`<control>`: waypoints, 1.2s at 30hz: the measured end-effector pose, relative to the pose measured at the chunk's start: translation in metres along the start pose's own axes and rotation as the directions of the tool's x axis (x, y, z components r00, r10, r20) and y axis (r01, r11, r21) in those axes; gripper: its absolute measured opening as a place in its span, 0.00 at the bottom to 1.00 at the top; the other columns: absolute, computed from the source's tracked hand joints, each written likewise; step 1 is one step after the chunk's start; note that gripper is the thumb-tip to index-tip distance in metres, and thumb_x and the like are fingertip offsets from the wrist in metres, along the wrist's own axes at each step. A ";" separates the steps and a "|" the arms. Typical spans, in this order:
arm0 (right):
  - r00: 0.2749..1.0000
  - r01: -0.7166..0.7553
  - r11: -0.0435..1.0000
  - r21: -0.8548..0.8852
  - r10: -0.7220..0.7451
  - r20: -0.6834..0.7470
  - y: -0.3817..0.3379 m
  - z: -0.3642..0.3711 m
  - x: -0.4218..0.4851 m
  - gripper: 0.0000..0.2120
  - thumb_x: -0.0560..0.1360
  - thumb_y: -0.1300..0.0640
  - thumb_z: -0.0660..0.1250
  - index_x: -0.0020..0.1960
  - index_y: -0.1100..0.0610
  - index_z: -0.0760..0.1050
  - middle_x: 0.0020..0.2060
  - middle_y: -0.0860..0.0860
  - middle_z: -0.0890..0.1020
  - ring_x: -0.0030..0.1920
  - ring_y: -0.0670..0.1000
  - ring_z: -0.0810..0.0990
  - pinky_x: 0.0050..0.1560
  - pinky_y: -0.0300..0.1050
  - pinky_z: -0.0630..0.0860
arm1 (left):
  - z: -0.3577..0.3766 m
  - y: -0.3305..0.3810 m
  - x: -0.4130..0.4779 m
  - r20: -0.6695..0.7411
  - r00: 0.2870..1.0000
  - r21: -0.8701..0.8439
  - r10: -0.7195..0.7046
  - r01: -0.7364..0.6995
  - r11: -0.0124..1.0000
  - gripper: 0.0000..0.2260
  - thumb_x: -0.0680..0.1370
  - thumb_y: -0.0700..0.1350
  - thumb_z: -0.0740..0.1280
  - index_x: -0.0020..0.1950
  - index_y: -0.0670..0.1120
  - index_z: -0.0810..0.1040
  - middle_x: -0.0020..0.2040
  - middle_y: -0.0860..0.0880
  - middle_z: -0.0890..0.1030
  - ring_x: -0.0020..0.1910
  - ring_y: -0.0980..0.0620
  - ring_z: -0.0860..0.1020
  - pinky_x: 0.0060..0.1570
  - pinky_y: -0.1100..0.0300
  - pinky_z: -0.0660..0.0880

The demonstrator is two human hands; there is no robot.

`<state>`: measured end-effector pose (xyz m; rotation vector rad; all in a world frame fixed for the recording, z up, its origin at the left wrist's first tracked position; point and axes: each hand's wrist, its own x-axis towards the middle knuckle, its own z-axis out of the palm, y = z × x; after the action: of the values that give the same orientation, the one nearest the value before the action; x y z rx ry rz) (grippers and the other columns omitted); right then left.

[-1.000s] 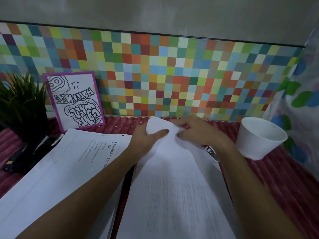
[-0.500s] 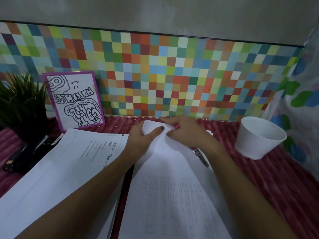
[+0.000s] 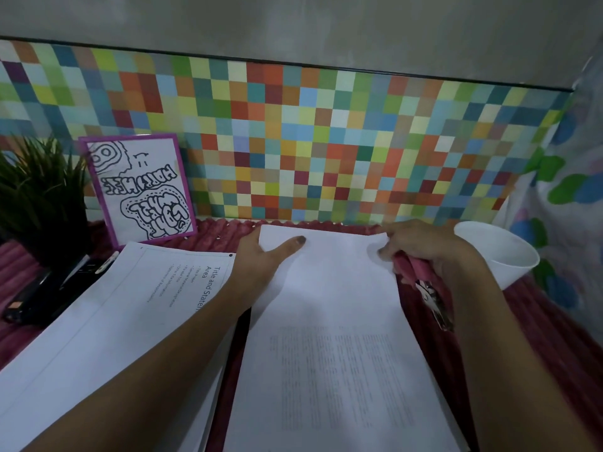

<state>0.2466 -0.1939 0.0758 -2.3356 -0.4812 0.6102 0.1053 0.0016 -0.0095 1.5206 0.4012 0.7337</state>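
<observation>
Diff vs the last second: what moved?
The right hand slid right, from the top middle of the sheet to its top right corner; the bunched top edge now lies flat. The left hand keeps pinching the top left, and the right hand keeps the pink-handled tool. The cup and side papers are unmoved.

You're at a home desk, a study corner. Printed sheets (image 3: 342, 370) and a pink stapler (image 3: 414, 269) sit over a pink ribbed cloth (image 3: 538, 337). A potted plant (image 3: 36, 190) and a hand-drawn card (image 3: 143, 190) stand against a wall of bright checkered squares (image 3: 326, 141).
</observation>
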 end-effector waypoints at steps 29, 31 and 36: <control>0.797 0.523 0.756 -0.395 -0.598 -0.088 -0.046 0.073 -0.020 0.11 0.76 0.64 0.65 0.55 0.57 0.83 0.40 0.50 0.82 0.36 0.46 0.77 0.32 0.34 0.67 | 0.014 0.005 -0.003 0.047 0.998 -0.100 0.037 -0.032 0.994 0.12 0.70 0.38 0.76 0.50 0.37 0.80 0.48 0.40 0.84 0.48 0.41 0.83 0.49 0.48 0.80; 0.800 0.500 0.775 -0.386 -0.584 -0.135 -0.047 0.074 -0.021 0.09 0.76 0.64 0.64 0.46 0.58 0.84 0.39 0.52 0.82 0.36 0.48 0.78 0.31 0.36 0.68 | 0.014 0.007 -0.006 0.041 0.998 -0.088 0.047 -0.044 0.995 0.10 0.70 0.38 0.75 0.49 0.37 0.80 0.46 0.41 0.84 0.45 0.44 0.83 0.44 0.53 0.80; 0.781 0.498 0.783 -0.372 -0.592 -0.198 -0.045 0.075 -0.019 0.23 0.72 0.67 0.62 0.24 0.49 0.61 0.24 0.48 0.66 0.28 0.48 0.68 0.29 0.39 0.62 | 0.009 0.008 -0.016 0.105 0.994 0.013 -0.001 -0.001 1.000 0.08 0.74 0.41 0.72 0.52 0.44 0.82 0.45 0.48 0.85 0.42 0.51 0.84 0.38 0.63 0.79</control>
<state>0.1824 -0.1328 0.0625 -2.3313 -1.1239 -0.1226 0.0984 -0.0168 -0.0046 1.5644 0.3275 0.6487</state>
